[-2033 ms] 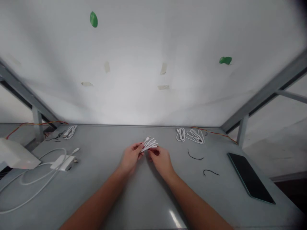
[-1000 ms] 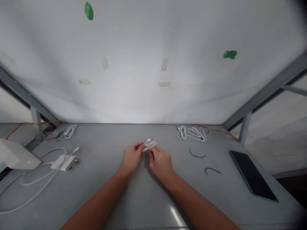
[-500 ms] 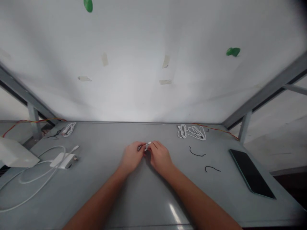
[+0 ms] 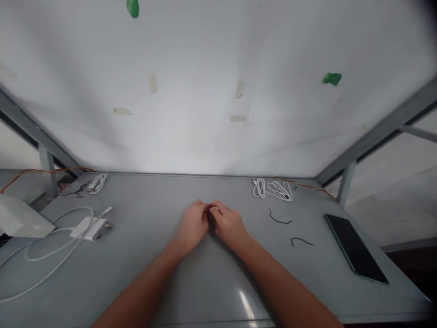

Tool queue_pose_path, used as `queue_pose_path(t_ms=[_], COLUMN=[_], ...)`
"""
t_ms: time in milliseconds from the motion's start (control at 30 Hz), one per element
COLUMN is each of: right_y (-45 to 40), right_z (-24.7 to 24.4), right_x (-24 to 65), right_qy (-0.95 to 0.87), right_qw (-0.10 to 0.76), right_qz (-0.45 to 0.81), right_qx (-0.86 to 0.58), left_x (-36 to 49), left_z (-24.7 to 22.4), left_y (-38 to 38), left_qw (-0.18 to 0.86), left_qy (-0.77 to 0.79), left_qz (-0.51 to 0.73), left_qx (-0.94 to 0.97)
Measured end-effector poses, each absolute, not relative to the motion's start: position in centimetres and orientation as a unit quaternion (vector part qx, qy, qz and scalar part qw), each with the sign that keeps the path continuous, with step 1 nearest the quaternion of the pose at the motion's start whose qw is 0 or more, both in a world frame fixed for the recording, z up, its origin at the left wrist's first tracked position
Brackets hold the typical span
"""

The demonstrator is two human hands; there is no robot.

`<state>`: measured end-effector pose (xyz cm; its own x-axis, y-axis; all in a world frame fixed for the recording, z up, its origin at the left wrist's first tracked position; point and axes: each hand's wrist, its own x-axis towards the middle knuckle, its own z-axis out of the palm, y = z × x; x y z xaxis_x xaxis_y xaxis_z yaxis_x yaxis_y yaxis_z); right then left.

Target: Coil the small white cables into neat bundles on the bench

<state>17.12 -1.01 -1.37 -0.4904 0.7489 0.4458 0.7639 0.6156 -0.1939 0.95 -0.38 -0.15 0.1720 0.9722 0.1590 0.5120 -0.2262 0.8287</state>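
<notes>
My left hand (image 4: 193, 224) and my right hand (image 4: 229, 224) meet over the middle of the grey table, fingertips pinched together. Between them they grip a small white cable (image 4: 215, 208), of which only a sliver shows; the fingers cover the rest. Whether a dark tie is also in the pinch cannot be made out. Right of my right hand lie two loose black twist ties, one bent (image 4: 280, 221) and one curved (image 4: 302, 240). Behind them rest coiled white cables (image 4: 280, 190).
At left are a white power adapter (image 4: 89, 228) with a long cable, a white box-like object (image 4: 23, 217), a bundled cable (image 4: 98, 183) and black ties (image 4: 80, 188). A dark phone (image 4: 355, 248) lies at right. A white panel (image 4: 191, 136) rises along the back edge.
My hands have drawn closer together, and the fingers now cover most of the white cable and the dark strand that showed before. The view has shifted slightly.
</notes>
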Motion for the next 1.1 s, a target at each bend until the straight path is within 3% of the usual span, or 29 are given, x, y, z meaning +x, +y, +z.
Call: queue_pose_path(t_ms=[500, 700, 800, 933, 1100], right_y=[-1.1, -0.6, -0.8, -1.1, -0.7], right_z=[-1.5, -0.7, 0.0, 0.3, -0.3], right_x=[15.6, 16.6, 16.9, 16.7, 16.9], right_qy=[-0.795, -0.796, -0.805, -0.775, -0.726], right_qw=[0.312, 0.396, 0.418, 0.424, 0.417], right_qz=[-0.013, 0.035, 0.079, 0.114, 0.204], right_qx=[-0.521, -0.456, -0.413, -0.455, -0.508], left_x=[1.7, 0.8, 0.6, 0.6, 0.2], left_z=[1.5, 0.8, 0.6, 0.2, 0.1], left_y=[-1.9, -0.7, -0.4, -0.3, -0.3], left_qw=[0.326, 0.642, 0.717, 0.652, 0.474], left_qy=[0.566, 0.495, 0.413, 0.397, 0.45], left_qz=[0.422, 0.483, 0.456, 0.487, 0.505], left_qx=[0.628, 0.33, 0.326, 0.424, 0.563])
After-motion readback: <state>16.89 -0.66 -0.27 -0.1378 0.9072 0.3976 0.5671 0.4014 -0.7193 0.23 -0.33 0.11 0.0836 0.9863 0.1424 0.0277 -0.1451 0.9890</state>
